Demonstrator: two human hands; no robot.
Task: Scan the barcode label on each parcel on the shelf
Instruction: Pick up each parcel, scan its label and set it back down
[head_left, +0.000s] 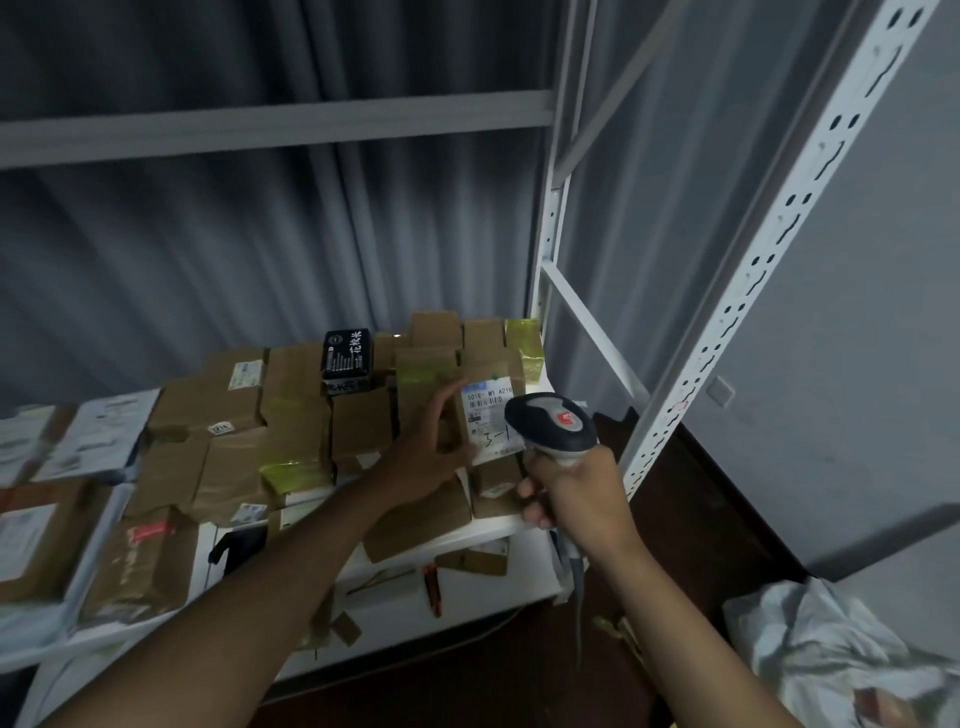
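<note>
Tilting a parcel (485, 415) up at the right end of the shelf (498, 527), the left hand (431, 447) holds its left edge, grip curled round the box, so the label (491, 423) faces the person. The right hand (576, 493) grips the scanner (553, 423), just right of the label, nose overlapping its edge; it likely needs aiming leftward.

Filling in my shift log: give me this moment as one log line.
step: scanning | left hand: holds parcel | right hand: grips scanner beside label | place: shelf
</note>
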